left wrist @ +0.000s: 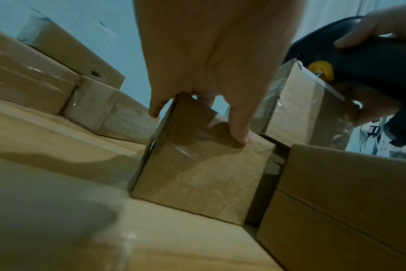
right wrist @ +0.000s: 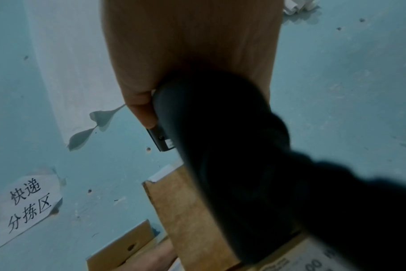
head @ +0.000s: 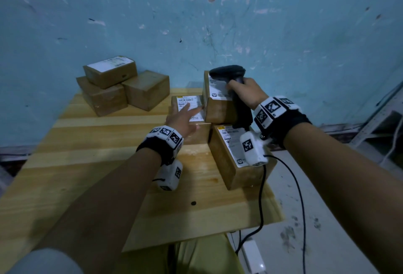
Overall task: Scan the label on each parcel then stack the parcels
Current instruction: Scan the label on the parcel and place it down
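Leftmost, a stack (head: 122,86) of three parcels sits at the table's (head: 91,164) far left corner. Next, the left hand (head: 182,119) reaches forward, palm down, fingers over the top of the middle parcel (head: 192,119) and thumb (left wrist: 240,128) on its near face, grasping it; its label (head: 189,104) faces up. Further right, the right hand (head: 244,92) clenches a black scanner (head: 231,77) by the handle, head above an upper parcel (head: 218,103). A near parcel (head: 231,156) lies below the wrist. Behind stands a scuffed blue wall (head: 218,23) bearing a paper sign (right wrist: 30,207).
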Available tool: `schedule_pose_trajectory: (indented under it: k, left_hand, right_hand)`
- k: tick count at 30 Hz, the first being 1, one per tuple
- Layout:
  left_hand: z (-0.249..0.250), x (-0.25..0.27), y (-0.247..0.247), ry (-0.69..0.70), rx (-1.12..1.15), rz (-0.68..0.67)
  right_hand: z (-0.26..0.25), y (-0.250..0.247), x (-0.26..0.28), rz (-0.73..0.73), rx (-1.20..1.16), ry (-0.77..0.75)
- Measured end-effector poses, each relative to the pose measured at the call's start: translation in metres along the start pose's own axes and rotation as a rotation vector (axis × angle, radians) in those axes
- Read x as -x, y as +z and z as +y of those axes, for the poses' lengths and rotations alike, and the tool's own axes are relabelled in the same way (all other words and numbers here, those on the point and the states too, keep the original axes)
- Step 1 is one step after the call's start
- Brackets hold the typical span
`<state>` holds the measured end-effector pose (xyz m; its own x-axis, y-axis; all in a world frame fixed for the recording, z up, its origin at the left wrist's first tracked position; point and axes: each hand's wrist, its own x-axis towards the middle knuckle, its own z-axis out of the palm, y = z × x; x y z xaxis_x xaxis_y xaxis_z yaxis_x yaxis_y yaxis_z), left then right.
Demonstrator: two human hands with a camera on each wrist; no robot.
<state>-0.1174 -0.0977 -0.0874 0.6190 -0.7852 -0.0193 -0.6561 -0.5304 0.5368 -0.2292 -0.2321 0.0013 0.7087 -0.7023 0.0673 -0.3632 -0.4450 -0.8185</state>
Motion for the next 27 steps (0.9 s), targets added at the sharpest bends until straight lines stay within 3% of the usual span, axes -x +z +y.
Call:
schedule_pose_trajectory:
  k: [7,10,15,20,27]
  left_hand:
    - [0.019,0.033,0.004,0.051,0.216,0.260]
    - [0.032,0.057,0.017,0.049,0.369,0.161]
    - [0.051,0.082,0.044,0.061,0.359,-0.129]
    - [0.062,0.088,0.057,0.112,0.293,-0.146]
    - [0.061,0.088,0.052,0.139,0.331,-0.212]
  right_hand:
    - [0.004,-0.020,0.039,0.094,-0.311,0.014]
    - [0.017,-0.030,0.064,0.112,-0.325,0.068]
    - [0.045,-0.033,0.098,0.070,-0.295,0.211]
    - [0.061,-0.028,0.117,0.052,-0.321,0.297]
    - [0.062,-0.024,0.131,0.054,-0.434,0.290]
